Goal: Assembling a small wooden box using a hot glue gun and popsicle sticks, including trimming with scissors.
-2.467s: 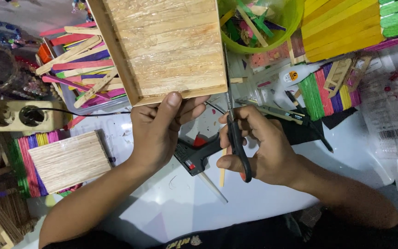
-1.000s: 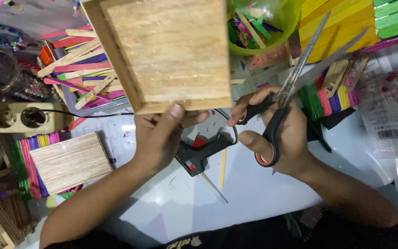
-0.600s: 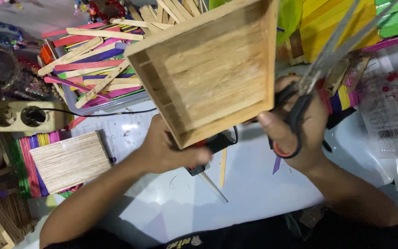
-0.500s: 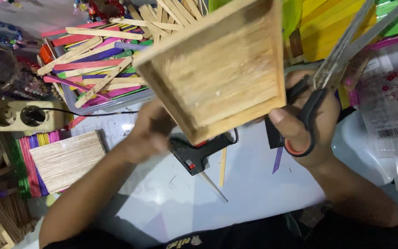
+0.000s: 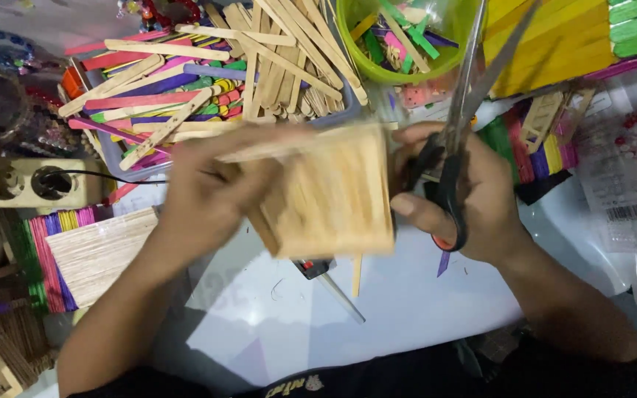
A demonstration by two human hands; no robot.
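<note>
Here, in the head view, the left hand point(image 5: 211, 188) sits at the centre left of the frame, fingers wrapped around the left edge of a wooden stick box point(image 5: 329, 195), which it holds above the bench point(image 5: 407, 309). The box is blurred, tilted, and fills the middle of the frame, its flat plank-like side facing the camera. The right hand point(image 5: 473, 199) is just right of the box, closed around the black handles of a pair of scissors point(image 5: 458, 125); the thumb goes through one loop and the fingers curl round the other. The blades stand open and point up toward the top edge of the frame, crossing in front of a green bowl point(image 5: 407, 70) that holds coloured stick pieces.

In the upper left lies a heap of plain and coloured craft sticks point(image 5: 215, 74) in a tray. In the upper right are stacks of yellow and green sticks point(image 5: 562, 37). At the far left a white power strip point(image 5: 35, 183) has a black cord plugged in, and below it lies a flat panel of pale sticks point(image 5: 101, 250) beside bundled coloured ones. Under the box, the tip of a glue gun point(image 5: 329, 284) shows on the white bench, with a single thin stick point(image 5: 357, 274) next to it.
</note>
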